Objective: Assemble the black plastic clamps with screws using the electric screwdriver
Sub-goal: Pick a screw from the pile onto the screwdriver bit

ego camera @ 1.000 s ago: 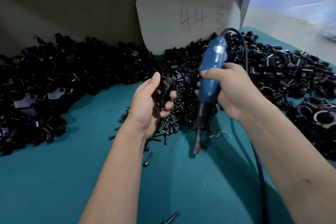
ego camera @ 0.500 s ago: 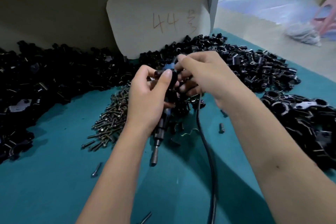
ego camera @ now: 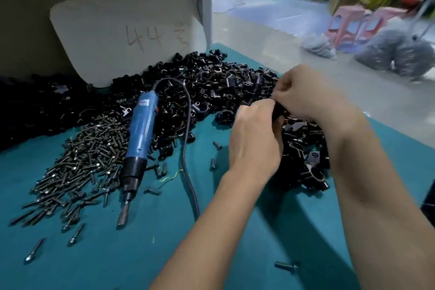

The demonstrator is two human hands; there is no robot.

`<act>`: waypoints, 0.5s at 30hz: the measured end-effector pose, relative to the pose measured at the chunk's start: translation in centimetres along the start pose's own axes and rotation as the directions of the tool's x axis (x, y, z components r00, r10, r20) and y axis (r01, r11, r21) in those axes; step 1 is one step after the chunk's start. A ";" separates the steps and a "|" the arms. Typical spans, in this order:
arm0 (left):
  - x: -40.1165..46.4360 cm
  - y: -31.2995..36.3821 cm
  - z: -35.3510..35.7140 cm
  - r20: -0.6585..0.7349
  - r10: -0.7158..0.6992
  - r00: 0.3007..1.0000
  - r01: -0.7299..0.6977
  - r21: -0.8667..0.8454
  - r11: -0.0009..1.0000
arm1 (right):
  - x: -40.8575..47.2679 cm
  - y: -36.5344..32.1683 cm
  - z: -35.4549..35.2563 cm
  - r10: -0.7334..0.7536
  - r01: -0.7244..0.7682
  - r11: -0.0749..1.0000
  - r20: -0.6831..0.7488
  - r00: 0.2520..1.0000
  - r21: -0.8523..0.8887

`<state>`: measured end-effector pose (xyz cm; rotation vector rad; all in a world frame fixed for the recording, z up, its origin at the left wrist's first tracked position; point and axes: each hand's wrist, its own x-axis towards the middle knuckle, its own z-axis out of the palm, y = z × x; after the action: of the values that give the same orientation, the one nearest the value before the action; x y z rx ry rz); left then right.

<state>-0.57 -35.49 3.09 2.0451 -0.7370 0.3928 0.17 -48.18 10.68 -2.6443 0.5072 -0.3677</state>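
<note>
Head view shows left hand (ego camera: 255, 139) and right hand (ego camera: 303, 94) both pinching one black clamp (ego camera: 277, 110); they'd best align its halves squarely before reaching for the electric screwdriver (ego camera: 140, 139).

- The table cover (ego camera: 117, 261) is showing plain teal.
- The screwdriver (ego camera: 141, 129) is showing a blue body, a black collar and a small red-and-white label.
- The clamps (ego camera: 211, 82) are looking glossy black.
- The screws (ego camera: 89, 160) are gleaming dark metal.
- The board (ego camera: 106, 30) is showing off-white with brownish handwritten "44".
- The stools (ego camera: 353, 23) are looking pink.
</note>
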 end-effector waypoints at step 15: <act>-0.7 -5.5 -6.4 -0.082 -0.331 0.940 0.329 0.481 0.813 | -1.1 -7.4 5.7 -0.203 0.208 0.978 0.298 0.933 0.016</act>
<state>2.46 -27.60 2.66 2.5990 -0.2772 0.3986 3.16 -39.47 8.80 -2.7083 0.1367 -0.0203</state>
